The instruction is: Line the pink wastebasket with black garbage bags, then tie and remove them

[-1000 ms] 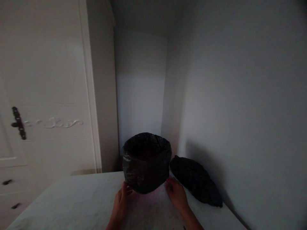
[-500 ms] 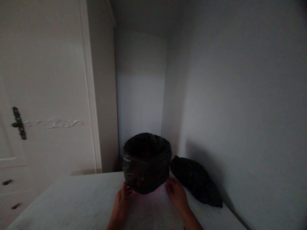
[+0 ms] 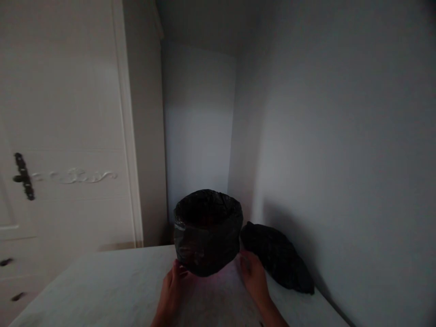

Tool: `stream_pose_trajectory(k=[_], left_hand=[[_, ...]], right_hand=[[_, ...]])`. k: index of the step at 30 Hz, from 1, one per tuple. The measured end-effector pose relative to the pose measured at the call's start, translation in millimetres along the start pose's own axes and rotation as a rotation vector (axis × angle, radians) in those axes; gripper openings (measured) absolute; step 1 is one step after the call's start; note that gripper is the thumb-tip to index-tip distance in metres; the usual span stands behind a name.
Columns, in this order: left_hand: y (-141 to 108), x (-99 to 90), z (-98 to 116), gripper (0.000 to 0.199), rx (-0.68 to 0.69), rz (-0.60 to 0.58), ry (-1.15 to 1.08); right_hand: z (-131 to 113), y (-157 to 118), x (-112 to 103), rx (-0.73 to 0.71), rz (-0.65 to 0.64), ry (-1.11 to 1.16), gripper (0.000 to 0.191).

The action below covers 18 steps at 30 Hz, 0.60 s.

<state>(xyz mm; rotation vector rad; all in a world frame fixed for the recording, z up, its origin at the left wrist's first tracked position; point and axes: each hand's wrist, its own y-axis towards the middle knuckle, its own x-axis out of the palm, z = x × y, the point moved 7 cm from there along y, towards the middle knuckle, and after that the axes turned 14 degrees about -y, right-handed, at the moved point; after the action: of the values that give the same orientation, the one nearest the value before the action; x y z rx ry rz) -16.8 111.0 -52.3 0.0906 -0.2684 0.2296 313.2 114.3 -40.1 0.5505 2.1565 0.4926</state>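
A black trash bag (image 3: 207, 252) lines a round container in the middle of the table. Its opening faces up, the inside is dark, and the plastic is folded down over the outside. A faint pink glow shows beneath its lower edge; the container's own wall is mostly covered. At the lower left edge, my left hand (image 3: 172, 284) has thumb and fingers closed on the plastic. My right hand (image 3: 252, 274) pinches at the lower right edge with curled fingers. The fingertips of both hands are partly hidden and dim.
A second black plastic bag (image 3: 277, 256), bunched and filled out, lies to the right against the wall (image 3: 340, 159). Everything rests on a pale table (image 3: 112, 286). At the left stands a white wardrobe (image 3: 68, 104) with a dark handle (image 3: 23, 176) and drawers below.
My right hand has shifted slightly at the lower right edge of the bag. The view has turned a little; the lined container stays in place.
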Motion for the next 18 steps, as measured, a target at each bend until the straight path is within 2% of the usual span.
stream_pose_trajectory(k=[5, 8, 10, 13, 16, 18], left_hand=[[1.3, -1.7, -3.9, 0.101, -0.016, -0.01, 0.029], [0.8, -1.0, -2.6, 0.103, -0.018, -0.012, 0.042], [0.2, 0.7, -0.9, 0.104, -0.011, -0.022, 0.044], [-0.9, 2.5, 0.2, 0.104, -0.009, -0.028, 0.029], [-2.0, 2.3, 0.1, 0.103, -0.012, -0.013, 0.014], [-2.6, 1.7, 1.2, 0.1, 0.002, 0.001, 0.006]], right_hand=[[-0.7, 4.9, -50.6, -0.011, 0.301, -0.004, 0.039], [8.5, 19.5, -78.9, -0.014, 0.363, -0.199, 0.047], [22.0, 30.4, -88.6, 0.025, 0.302, -0.39, 0.053], [45.7, 39.1, -92.9, 0.079, 0.135, -0.628, 0.06], [59.6, 39.3, -93.7, 0.06, 0.002, -0.742, 0.065], [63.0, 38.1, -94.3, 0.035, -0.062, -0.766, 0.061]])
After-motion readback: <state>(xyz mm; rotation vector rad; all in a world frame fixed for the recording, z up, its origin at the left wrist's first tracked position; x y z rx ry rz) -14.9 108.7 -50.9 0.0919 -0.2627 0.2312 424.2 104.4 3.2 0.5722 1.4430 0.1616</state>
